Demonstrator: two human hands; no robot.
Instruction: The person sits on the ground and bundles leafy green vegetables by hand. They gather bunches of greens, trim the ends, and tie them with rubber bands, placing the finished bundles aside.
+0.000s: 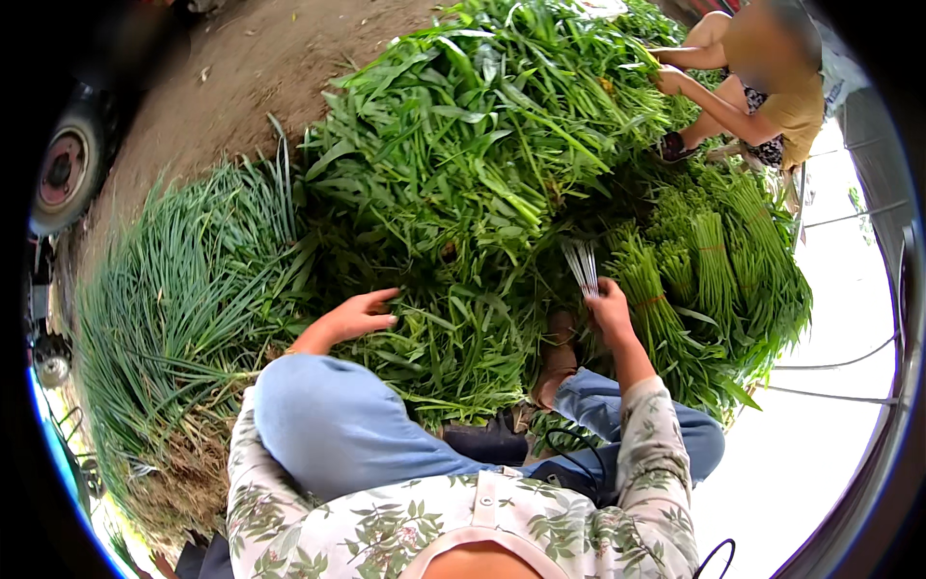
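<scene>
The loose greens [482, 164] lay in a heap straight beyond the hands, its long axis running from near, between the knees, to far and a little right. Its near end spread in the gap between the two hands, and the left hand [368, 314] was the closer to it, out over its near left edge with the fingers loosely spread and the thumb apart from them; it held nothing, and whether it touched a leaf could not be told. The right hand [610, 305] was closed round the near end of a fan of thin, pale strips [581, 262], which pointed far and slightly left, their free ends toward the heap's right side. The two hands were well apart. Just right of the right hand stood the bundles [712, 241], stems gathered side by side, at least one with a reddish band [652, 301] round it. The onions [183, 270] lay left of the left hand. At the far right, another person [803, 121] had both arms stretched to the heap's edge.
</scene>
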